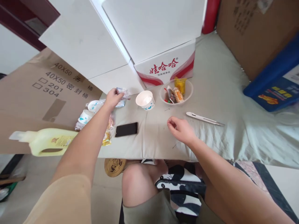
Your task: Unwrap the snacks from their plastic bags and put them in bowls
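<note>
My left hand reaches out over the left side of the grey cloth-covered surface and is closed on a small clear plastic packet. Just right of it stands a white paper cup, tilted a little. My right hand rests on the cloth in the middle, fingers curled and pinched together; what they hold, if anything, is too small to make out. A black phone lies flat between my two arms.
A clear bowl holds several wrapped snacks. White tweezers lie right of my right hand. More paper cups and wrappers sit at the left edge. A white carton, brown cardboard, a yellow bottle and a blue box surround the surface.
</note>
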Demonstrator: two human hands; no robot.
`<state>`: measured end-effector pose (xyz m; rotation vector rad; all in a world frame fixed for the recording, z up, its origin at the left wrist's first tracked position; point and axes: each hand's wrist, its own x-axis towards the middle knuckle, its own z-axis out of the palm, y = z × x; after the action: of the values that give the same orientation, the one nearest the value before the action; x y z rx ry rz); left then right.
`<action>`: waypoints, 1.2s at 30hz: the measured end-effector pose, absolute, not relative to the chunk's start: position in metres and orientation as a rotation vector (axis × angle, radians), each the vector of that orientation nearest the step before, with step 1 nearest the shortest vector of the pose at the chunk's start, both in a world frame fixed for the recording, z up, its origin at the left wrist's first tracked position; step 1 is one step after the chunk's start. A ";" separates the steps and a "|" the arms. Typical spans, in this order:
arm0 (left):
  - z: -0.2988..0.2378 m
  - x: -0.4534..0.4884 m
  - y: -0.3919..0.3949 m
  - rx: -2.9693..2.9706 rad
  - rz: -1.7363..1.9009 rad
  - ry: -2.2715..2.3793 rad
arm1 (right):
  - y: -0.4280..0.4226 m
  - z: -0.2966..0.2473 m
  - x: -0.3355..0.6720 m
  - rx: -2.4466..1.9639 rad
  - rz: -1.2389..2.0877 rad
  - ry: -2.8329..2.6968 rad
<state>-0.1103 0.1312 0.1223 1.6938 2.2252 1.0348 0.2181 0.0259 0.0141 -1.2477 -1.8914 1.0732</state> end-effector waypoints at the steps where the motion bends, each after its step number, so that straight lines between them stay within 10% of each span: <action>1: 0.128 -0.103 0.120 1.666 1.065 2.184 | 0.025 0.015 0.224 -1.269 1.040 -1.873; 10: 0.053 0.017 0.011 0.803 1.166 1.412 | 0.026 0.012 0.289 -1.604 0.382 -1.880; 19: -0.008 0.064 0.011 1.119 1.084 1.251 | 0.033 0.004 0.305 -1.993 0.412 -2.023; 28: -0.028 0.064 0.022 1.378 1.091 1.254 | 0.031 0.019 0.278 -1.032 1.307 -0.695; 36: -0.033 0.074 0.019 1.342 1.140 1.169 | 0.034 0.019 0.248 -0.930 1.462 -0.371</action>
<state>0.0736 0.0185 -0.0326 1.3420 1.1686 1.1403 0.2480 0.0337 0.0192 -0.9295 -0.3710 1.4615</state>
